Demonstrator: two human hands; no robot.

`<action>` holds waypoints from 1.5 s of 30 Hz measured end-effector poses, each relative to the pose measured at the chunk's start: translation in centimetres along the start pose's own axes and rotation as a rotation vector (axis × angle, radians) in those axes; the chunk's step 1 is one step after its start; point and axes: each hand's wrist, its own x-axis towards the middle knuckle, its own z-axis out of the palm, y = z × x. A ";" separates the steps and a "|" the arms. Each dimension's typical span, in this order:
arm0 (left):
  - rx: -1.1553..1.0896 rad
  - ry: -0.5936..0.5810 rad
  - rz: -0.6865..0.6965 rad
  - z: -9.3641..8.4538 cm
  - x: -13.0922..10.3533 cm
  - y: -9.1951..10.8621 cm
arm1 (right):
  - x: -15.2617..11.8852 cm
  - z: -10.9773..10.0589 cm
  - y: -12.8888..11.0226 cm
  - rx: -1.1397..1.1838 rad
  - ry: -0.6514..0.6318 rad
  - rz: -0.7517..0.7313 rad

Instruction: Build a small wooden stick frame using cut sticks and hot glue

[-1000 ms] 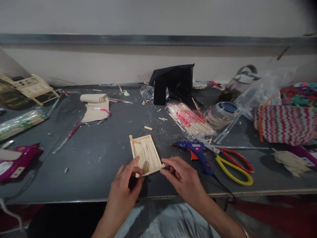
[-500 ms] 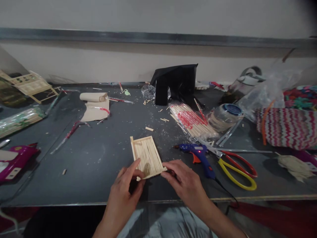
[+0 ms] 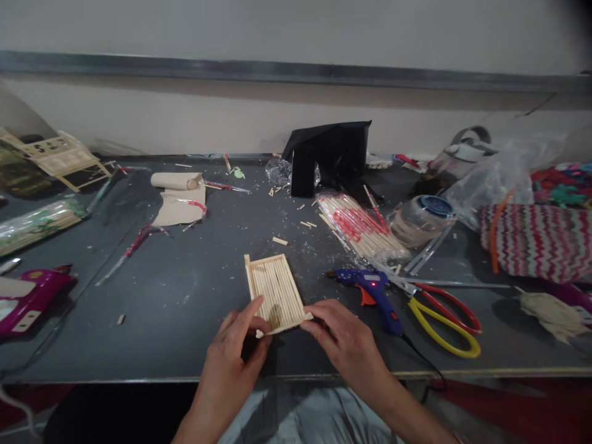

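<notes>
A small rectangular panel of pale wooden sticks [image 3: 276, 287], with raised stick edges, lies low over the grey table between my hands. My left hand [image 3: 234, 348] grips its near left corner, thumb and fingers closed around the edge. At the near right corner, my right hand [image 3: 340, 336] pinches the edge stick between thumb and fingertips. Right of the panel lies a blue glue gun [image 3: 370, 285] with a lit red light and an orange trigger. Scissors [image 3: 444, 317] with red and yellow handles rest beside it.
A bag of wooden sticks [image 3: 356, 225] lies behind the glue gun, near a lidded plastic jar [image 3: 423, 219]. A black phone-like object [image 3: 303, 174] stands at the back. Rolled beige cloth [image 3: 180, 197] sits at back left, a magenta tool [image 3: 37, 300] at far left.
The camera view shifts very slightly. Both hands keep hold of the stick panel in the same place.
</notes>
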 end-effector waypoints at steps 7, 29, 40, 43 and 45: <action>-0.022 0.009 -0.008 0.0 0.1 0.1 | 0.0 0.3 0.2 -0.014 -0.007 -0.026; -0.014 0.011 0.009 -0.1 0.1 0.2 | -0.1 0.3 0.3 -0.002 -0.037 -0.001; 0.013 0.011 0.013 0.0 -0.2 -0.1 | -0.1 0.4 0.5 -0.040 -0.044 -0.011; 0.017 0.018 0.019 0.0 -0.1 -0.2 | 0.0 0.3 0.4 -0.037 -0.054 0.003; 0.019 0.019 0.023 0.1 -0.1 -0.3 | 0.0 0.3 0.4 -0.037 -0.056 0.006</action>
